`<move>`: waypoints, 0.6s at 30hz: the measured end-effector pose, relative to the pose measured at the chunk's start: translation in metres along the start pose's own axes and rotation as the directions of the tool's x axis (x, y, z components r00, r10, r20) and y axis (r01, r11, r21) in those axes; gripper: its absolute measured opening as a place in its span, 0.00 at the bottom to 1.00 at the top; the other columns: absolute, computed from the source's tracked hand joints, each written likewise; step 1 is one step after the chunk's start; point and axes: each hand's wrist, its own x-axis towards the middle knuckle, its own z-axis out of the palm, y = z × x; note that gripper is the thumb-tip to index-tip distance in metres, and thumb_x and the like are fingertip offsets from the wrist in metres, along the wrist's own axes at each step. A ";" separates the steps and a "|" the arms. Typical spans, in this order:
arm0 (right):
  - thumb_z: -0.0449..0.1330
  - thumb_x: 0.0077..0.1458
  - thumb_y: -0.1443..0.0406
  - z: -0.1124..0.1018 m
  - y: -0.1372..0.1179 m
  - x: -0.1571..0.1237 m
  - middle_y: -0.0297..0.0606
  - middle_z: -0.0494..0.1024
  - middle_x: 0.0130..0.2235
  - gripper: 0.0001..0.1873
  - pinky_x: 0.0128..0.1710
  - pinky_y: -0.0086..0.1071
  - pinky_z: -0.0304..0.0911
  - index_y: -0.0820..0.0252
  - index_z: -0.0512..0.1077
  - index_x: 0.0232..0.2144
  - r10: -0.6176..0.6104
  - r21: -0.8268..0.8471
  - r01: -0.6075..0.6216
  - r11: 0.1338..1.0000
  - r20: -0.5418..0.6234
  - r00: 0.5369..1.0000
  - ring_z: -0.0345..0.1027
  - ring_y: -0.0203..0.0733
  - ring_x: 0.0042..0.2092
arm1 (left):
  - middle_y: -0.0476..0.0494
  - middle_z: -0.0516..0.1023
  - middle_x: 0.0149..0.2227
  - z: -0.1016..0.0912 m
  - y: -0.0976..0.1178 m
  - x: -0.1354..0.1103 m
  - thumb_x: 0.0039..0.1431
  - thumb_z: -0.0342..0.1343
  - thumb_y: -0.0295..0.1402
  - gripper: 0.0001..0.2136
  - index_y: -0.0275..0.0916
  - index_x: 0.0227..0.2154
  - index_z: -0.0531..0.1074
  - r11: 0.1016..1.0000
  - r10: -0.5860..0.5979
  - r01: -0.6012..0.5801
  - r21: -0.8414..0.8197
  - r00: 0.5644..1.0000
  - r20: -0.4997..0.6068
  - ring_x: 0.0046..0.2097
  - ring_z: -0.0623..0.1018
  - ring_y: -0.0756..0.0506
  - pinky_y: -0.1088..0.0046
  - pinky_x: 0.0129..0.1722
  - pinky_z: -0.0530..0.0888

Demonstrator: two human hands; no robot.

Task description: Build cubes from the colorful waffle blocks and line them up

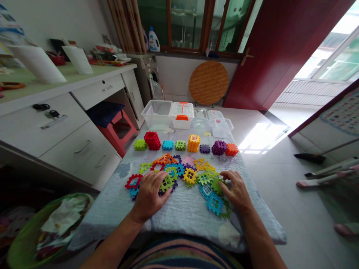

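Observation:
My left hand is over the left part of a loose pile of plastic building tiles, its thumb and fingers closed at the edge of a green window tile. My right hand is at the pile's right side, thumb and forefinger on a plain green tile. Between my hands lies a yellow window tile. A blue window tile is just below the right-hand tile, and a red frame tile lies left of my left hand.
Behind the pile stands a row of tile stacks sorted by colour, including a red stack, a yellow stack and a purple stack. Clear plastic boxes, one an orange-latched box, line the far edge of the cloth-covered table.

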 end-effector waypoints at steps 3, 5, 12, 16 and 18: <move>0.63 0.49 0.56 -0.003 -0.007 -0.004 0.37 0.73 0.37 0.19 0.47 0.45 0.60 0.54 0.70 0.43 -0.036 -0.040 0.039 0.998 0.080 0.996 0.64 0.49 0.42 | 0.37 0.76 0.48 -0.002 0.001 0.000 0.56 0.59 0.32 0.20 0.39 0.52 0.65 1.000 0.018 -0.018 -0.011 0.999 -0.041 0.49 0.74 0.38 0.53 0.55 0.67; 0.65 0.47 0.55 -0.003 -0.011 -0.006 0.38 0.73 0.39 0.22 0.48 0.47 0.59 0.53 0.70 0.44 -0.045 -0.071 0.053 0.996 0.111 0.993 0.64 0.50 0.44 | 0.38 0.76 0.47 -0.003 0.000 0.001 0.56 0.59 0.32 0.20 0.39 0.51 0.66 1.000 0.020 -0.021 -0.018 0.998 -0.055 0.50 0.74 0.38 0.54 0.55 0.68; 0.65 0.45 0.59 -0.001 -0.011 -0.005 0.38 0.73 0.39 0.16 0.49 0.47 0.61 0.54 0.70 0.38 -0.037 -0.009 0.037 0.999 0.077 0.996 0.65 0.50 0.45 | 0.37 0.76 0.47 -0.004 0.001 0.001 0.56 0.59 0.31 0.19 0.39 0.50 0.66 0.999 0.029 -0.030 -0.023 0.998 -0.057 0.50 0.74 0.38 0.54 0.54 0.69; 0.64 0.47 0.59 -0.001 0.000 -0.006 0.39 0.73 0.42 0.20 0.47 0.42 0.65 0.55 0.69 0.43 0.077 0.180 -0.069 0.981 -0.042 0.996 0.68 0.47 0.45 | 0.37 0.75 0.47 -0.004 0.001 0.001 0.56 0.59 0.31 0.20 0.38 0.51 0.65 0.999 0.035 -0.036 -0.013 0.997 -0.066 0.50 0.74 0.38 0.53 0.54 0.69; 0.63 0.48 0.58 0.000 0.007 -0.007 0.39 0.73 0.42 0.21 0.45 0.41 0.67 0.56 0.68 0.45 0.174 0.274 -0.141 0.952 -0.100 0.980 0.69 0.46 0.43 | 0.37 0.75 0.47 -0.004 0.001 0.001 0.56 0.60 0.31 0.20 0.39 0.51 0.65 0.999 0.037 -0.038 -0.009 0.997 -0.072 0.50 0.74 0.38 0.53 0.54 0.69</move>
